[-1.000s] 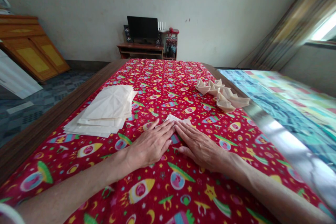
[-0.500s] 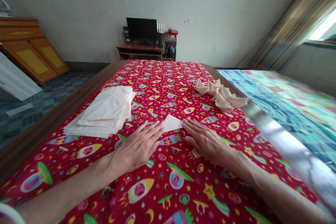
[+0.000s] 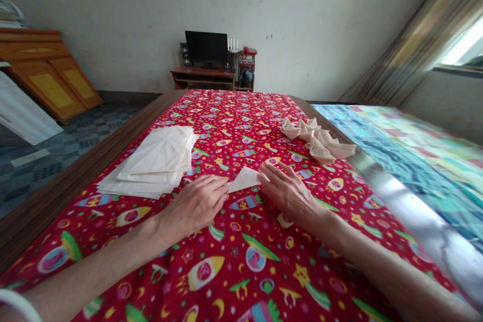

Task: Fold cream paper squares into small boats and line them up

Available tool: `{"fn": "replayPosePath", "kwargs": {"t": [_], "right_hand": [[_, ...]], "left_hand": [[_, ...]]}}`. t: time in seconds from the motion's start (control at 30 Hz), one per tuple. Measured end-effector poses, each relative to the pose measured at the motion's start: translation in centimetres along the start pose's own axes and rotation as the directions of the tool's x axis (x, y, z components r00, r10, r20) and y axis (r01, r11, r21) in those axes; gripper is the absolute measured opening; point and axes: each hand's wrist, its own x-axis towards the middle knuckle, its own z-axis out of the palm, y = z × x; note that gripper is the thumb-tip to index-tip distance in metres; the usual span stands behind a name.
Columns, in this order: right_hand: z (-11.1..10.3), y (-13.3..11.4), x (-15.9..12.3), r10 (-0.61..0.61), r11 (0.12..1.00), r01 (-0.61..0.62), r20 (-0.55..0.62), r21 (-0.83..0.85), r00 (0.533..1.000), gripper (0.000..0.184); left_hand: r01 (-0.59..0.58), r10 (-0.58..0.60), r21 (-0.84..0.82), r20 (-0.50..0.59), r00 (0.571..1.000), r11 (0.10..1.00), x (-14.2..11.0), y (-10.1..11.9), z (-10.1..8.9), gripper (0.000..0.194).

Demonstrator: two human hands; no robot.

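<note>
While 1 sheet stack point(image 3: 154, 153) and 1 folded-shape cluster point(image 3: 320, 150) flank our 1 folded paper point(image 3: 243, 179), we can't tell whether left hand point(image 3: 198, 202) or right hand point(image 3: 290, 192) has its grip closed.

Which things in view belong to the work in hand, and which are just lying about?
Apparently part of the work:
- small folded sheet between the left hand and right hand
- stack of creased sheets
- folded, pointed shapes
- patterned cloth beneath them

Apparently just around:
- monitor
- wooden cabinet
- curtain
</note>
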Motion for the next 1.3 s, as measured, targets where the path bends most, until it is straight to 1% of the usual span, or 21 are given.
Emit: {"fn": "replayPosePath", "kwargs": {"t": [0.07, 0.13, 0.23, 0.33, 0.47, 0.67, 0.77, 0.9, 1.0, 1.17, 1.3], "right_hand": [[0.1, -0.2, 1.1, -0.087, 0.995, 0.087, 0.010, 0.040, 0.996, 0.026], [0.4, -0.3, 1.9, -0.131, 0.988, 0.127, 0.034, 0.089, 0.991, 0.024], [1.2, -0.2, 2.3, -0.128, 0.980, 0.124, 0.015, 0.156, 0.992, 0.024], [1.7, 0.3, 2.0, -0.090, 0.966, 0.097, -0.041, 0.239, 0.995, 0.023], [1.8, 0.7, 1.8, -0.063, 0.961, 0.083, -0.084, 0.262, 0.994, 0.024], [1.8, 0.6, 2.1, -0.082, 0.973, 0.091, -0.053, 0.211, 0.995, 0.025], [1.8, 0.6, 2.0, -0.091, 0.972, 0.102, -0.060, 0.210, 0.994, 0.026], [1.9, 0.7, 2.0, -0.050, 0.965, 0.069, -0.084, 0.251, 0.995, 0.026], [2.2, 0.9, 2.0, -0.018, 0.953, 0.043, -0.087, 0.299, 0.996, 0.025], [2.7, 1.2, 1.9, 0.012, 0.923, 0.034, -0.118, 0.383, 0.993, 0.025], [2.5, 1.4, 2.0, 0.002, 0.913, 0.045, -0.114, 0.406, 0.993, 0.025]], "left_hand": [[0.055, -0.054, -0.021, 0.046, 0.998, 0.998, 1.4, -0.1, -0.4, 0.026], [0.111, -0.107, -0.038, 0.090, 0.990, 0.993, 2.7, -0.4, -0.5, 0.023], [0.198, -0.187, -0.090, 0.115, 0.976, 0.976, 4.1, -1.1, -0.2, 0.025], [0.235, -0.217, -0.184, 0.113, 0.970, 0.955, 4.8, -2.0, 0.6, 0.026], [0.257, -0.228, -0.285, 0.129, 0.965, 0.924, 4.8, -2.6, 1.0, 0.026], [0.251, -0.225, -0.323, 0.118, 0.967, 0.912, 4.7, -2.7, 1.1, 0.025], [0.250, -0.228, -0.346, 0.103, 0.968, 0.904, 4.6, -2.9, 1.2, 0.027], [0.262, -0.251, -0.403, 0.082, 0.965, 0.877, 4.5, -2.9, 1.0, 0.033], [0.285, -0.261, -0.428, 0.116, 0.958, 0.858, 4.5, -2.8, 0.6, 0.037], [0.331, -0.278, -0.466, 0.179, 0.944, 0.821, 4.5, -2.7, 0.2, 0.042], [0.378, -0.298, -0.497, 0.234, 0.925, 0.781, 4.5, -2.4, 0.1, 0.045]]}}
